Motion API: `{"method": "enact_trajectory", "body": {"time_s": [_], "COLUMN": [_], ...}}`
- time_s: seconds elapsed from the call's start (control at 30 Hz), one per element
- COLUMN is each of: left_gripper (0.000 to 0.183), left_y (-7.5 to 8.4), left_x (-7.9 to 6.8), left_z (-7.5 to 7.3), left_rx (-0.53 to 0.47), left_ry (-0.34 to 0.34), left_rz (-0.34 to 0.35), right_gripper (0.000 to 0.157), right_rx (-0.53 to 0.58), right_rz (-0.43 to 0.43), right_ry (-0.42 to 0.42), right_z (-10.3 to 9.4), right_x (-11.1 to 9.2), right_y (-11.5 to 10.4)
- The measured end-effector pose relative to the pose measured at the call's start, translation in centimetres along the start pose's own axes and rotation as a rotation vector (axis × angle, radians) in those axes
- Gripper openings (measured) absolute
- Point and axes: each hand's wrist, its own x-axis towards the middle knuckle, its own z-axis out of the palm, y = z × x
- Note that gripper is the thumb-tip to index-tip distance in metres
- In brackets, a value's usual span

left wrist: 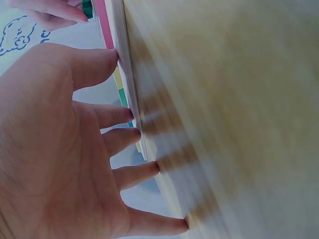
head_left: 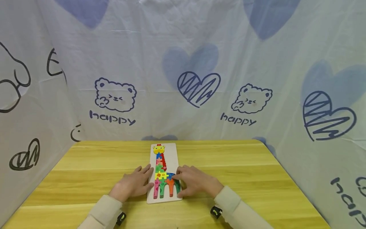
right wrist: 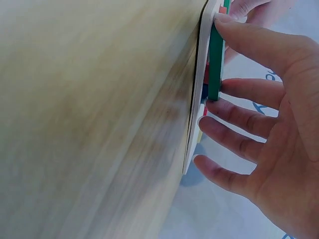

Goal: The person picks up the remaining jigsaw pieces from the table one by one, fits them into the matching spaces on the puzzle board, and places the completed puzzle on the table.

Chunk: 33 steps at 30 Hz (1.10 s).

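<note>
A colourful giraffe jigsaw puzzle (head_left: 161, 176) lies on a white board (head_left: 171, 156), its yellow head at the far end. My left hand (head_left: 134, 183) rests along the board's left side, thumb and fingertips at the edge and the fingers fairly straight. On the right, my right hand (head_left: 195, 181) pinches a dark green leg piece (right wrist: 215, 59) of the giraffe. In the right wrist view its thumb is at one end of that piece and fingertips are at the other. The piece stands a little proud of the board's edge there. A blue piece (head_left: 171, 176) sits beside my right fingertips.
Under the board is a yellow wood-grain table (head_left: 228, 165). A white cloth (head_left: 154, 63) printed with hearts and bears hangs behind the table and along both sides. A black wrist strap (head_left: 216, 212) shows under the right sleeve, another (head_left: 121, 218) by the left.
</note>
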Motion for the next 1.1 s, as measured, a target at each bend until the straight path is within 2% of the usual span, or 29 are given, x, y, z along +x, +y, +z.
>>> {"method": "enact_trajectory", "body": {"time_s": [0.67,0.9,1.1], "left_gripper": [0.070,0.070,0.070], "left_y": [0.19,-0.06,-0.06], "left_x": [-0.08,0.18,0.16], "left_z": [-0.27,0.01,-0.03], "left_rx": [-0.005,0.005,0.000], "left_ry": [-0.013,-0.009,-0.005], "left_rz": [-0.007,-0.007,-0.005], "right_gripper": [0.075,0.081,0.079], "right_rx": [-0.016,0.006,0.018], "right_rz": [0.016,0.040,0.028], "right_ry": [-0.022,-0.003,0.009], "right_z": [-0.21,0.00,0.03], "right_x": [0.02,0.05,0.06], "right_y": [-0.24,-0.23,-0.12]}}
